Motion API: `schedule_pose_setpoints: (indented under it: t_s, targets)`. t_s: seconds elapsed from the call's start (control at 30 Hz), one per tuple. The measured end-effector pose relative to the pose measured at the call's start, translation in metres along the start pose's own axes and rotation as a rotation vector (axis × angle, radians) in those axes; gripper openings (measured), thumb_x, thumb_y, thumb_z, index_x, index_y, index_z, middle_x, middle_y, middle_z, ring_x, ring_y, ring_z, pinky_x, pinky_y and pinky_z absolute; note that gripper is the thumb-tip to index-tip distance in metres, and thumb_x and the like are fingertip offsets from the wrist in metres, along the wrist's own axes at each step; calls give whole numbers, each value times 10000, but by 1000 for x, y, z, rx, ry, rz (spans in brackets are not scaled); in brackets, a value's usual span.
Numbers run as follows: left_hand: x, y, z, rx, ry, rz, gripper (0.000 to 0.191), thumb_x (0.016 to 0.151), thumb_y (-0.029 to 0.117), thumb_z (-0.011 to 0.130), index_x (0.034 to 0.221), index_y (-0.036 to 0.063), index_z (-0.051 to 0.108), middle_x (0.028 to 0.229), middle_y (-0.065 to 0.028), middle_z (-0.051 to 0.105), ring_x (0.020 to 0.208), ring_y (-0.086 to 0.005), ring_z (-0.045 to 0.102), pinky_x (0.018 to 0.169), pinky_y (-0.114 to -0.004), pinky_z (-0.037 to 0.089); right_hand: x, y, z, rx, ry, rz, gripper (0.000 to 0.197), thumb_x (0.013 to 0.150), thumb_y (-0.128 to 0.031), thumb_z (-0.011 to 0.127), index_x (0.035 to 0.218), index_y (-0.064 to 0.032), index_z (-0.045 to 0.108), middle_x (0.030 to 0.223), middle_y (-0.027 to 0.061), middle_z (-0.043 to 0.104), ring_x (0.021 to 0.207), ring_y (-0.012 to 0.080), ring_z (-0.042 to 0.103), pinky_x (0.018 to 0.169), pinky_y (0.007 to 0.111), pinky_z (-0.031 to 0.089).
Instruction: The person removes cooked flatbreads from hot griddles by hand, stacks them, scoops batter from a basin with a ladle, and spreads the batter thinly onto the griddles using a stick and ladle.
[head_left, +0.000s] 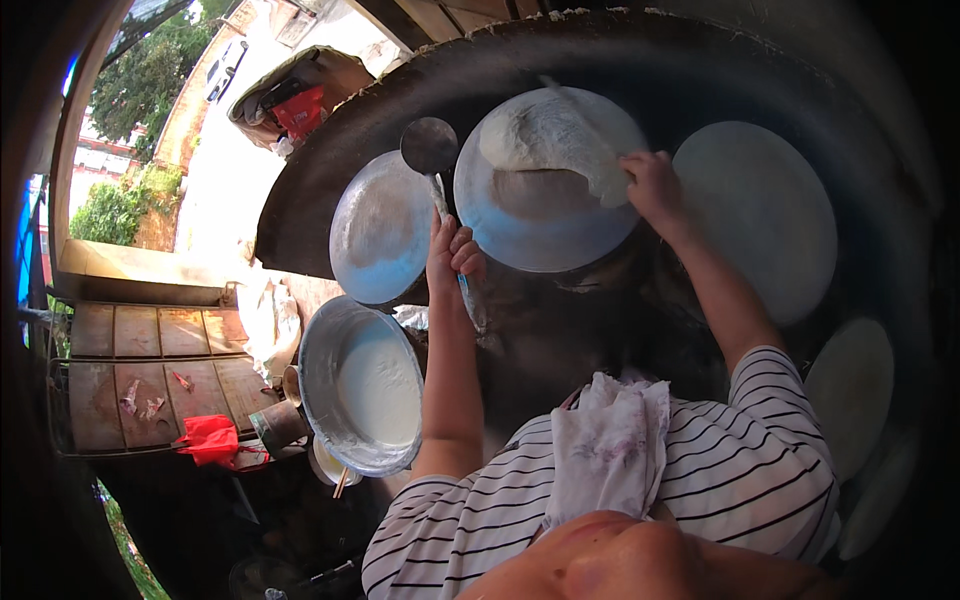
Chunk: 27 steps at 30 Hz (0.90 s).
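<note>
My left hand (456, 251) is closed around the handle of a round-bowled ladle (429, 145), held over the gap between two round griddles. White batter covers part of the middle griddle (525, 244), in a thick folded heap (536, 139) towards its far side. At that griddle's right edge my right hand (651, 180) grips a thin, blurred tool or a strip of batter; which of these cannot be told. The left griddle (382, 232) shows a bare metal surface. A pale, even sheet covers the right griddle (754, 217).
A metal basin of white batter (382, 390) stands at the left near my forearm, with a metal can (279, 424) beside it. Left of these is a tiled ledge (135, 390) with a red plastic bag (208, 439). Another pale round (851, 397) lies at the lower right.
</note>
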<state>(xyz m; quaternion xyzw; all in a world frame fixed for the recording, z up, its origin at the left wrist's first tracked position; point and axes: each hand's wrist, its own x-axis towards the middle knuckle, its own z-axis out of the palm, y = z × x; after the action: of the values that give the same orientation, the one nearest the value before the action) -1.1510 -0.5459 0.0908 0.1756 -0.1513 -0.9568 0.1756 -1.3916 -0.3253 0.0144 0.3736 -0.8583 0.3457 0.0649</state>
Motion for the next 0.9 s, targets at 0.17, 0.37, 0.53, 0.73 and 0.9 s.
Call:
schedule_pose_setpoints:
  t_s: [0.17,0.37,0.53,0.73,0.9]
  targets:
    - [10,-17,9,93,23,117,382,992,176,385,1331,349,360,600,34,294,387,-57,268,335,-197,256,44,14,10,51,-55,-99,269,716,-13,567,944,-77,696,950,91,632,922,305,568,779,392,480]
    - [-10,-11,10,316,150,227,420,997,159,352,1377,327,295,582,45,268,389,-40,263,327,-168,247,27,7,-1,371,-350,-274,330,627,5,569,929,-40,696,950,123,649,922,304,604,818,366,481]
    - [-15,-18,24,427,224,262,451,992,159,355,1401,322,256,579,40,275,386,-38,261,316,-166,247,54,66,-23,66,-62,-52,273,658,12,577,891,-55,703,920,117,654,882,302,615,789,382,489]
    - [-14,-21,29,386,303,313,447,988,147,374,1401,285,274,584,40,275,392,-39,257,323,-176,243,53,-7,19,359,-459,-321,274,652,15,580,886,-69,697,933,82,651,899,297,584,786,366,479]
    - [-33,-15,21,618,406,302,524,967,141,434,1425,297,234,557,36,278,393,-54,271,348,-203,244,96,30,10,553,-453,-173,334,638,43,587,944,-34,698,969,112,661,898,293,617,836,343,474]
